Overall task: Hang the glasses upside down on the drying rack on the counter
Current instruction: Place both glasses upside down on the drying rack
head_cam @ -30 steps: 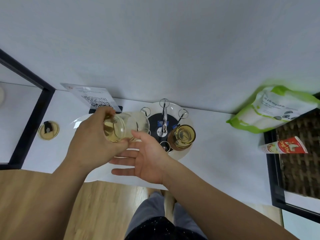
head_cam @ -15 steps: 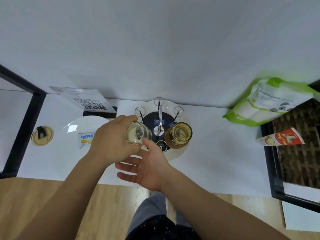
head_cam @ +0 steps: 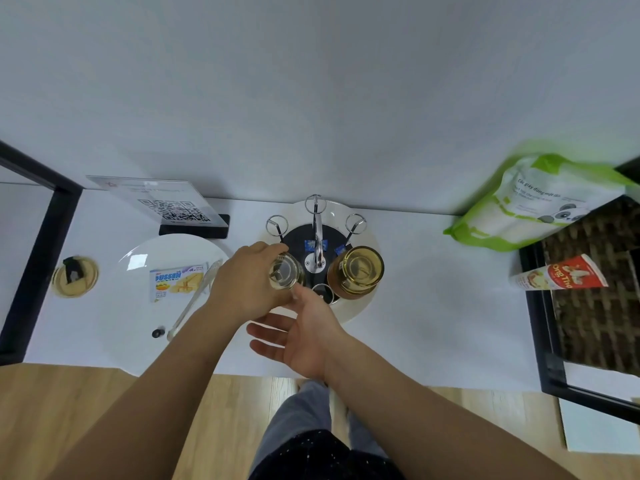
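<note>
The drying rack (head_cam: 315,233) is a round white tray with a dark centre, a chrome post and wire loop prongs, standing against the back wall. An amber glass (head_cam: 356,271) hangs upside down on its right side. My left hand (head_cam: 246,289) grips a clear glass (head_cam: 285,276), bottom up, over the rack's left front prong. My right hand (head_cam: 301,336) is open just below that glass, fingers spread to the left, thumb tip near the glass rim.
A white plate (head_cam: 138,303) with a snack packet (head_cam: 176,280) and a clear spoon (head_cam: 194,299) lies left of the rack. A QR sign (head_cam: 166,202) stands behind it. A green-white bag (head_cam: 533,206) and a red tube (head_cam: 561,277) are at the right.
My left hand carried the clear glass right from over the plate, turned it bottom up and lowered it onto the rack's left side. My right hand stayed under it.
</note>
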